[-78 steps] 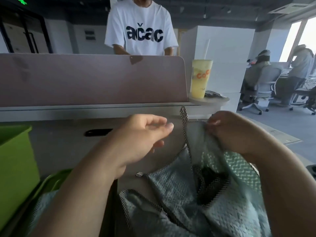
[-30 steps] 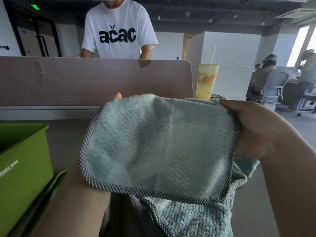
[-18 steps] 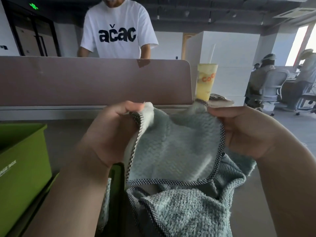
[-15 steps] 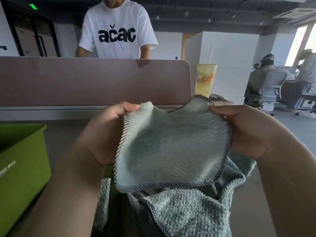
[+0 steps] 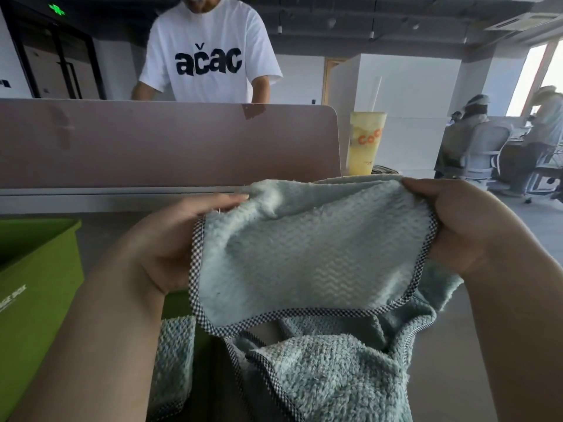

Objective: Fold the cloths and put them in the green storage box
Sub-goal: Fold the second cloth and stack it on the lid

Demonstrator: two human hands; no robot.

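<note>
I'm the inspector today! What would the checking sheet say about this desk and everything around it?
Surface: grey desk, with a bare patch beside the box.
Job's things: a blue-green cloth is held up above the desk; more cloths lie heaped below it; the green storage box stands at the left with its top open.
Clutter: a yellow drink cup with a straw, past the divider's end.
Grippers: the left hand and right hand each pinch a top corner of the held cloth.
Cables: nothing seen.
Surroundings: a pinkish divider, a person in a white T-shirt behind it, and people on office chairs at the right.
</note>
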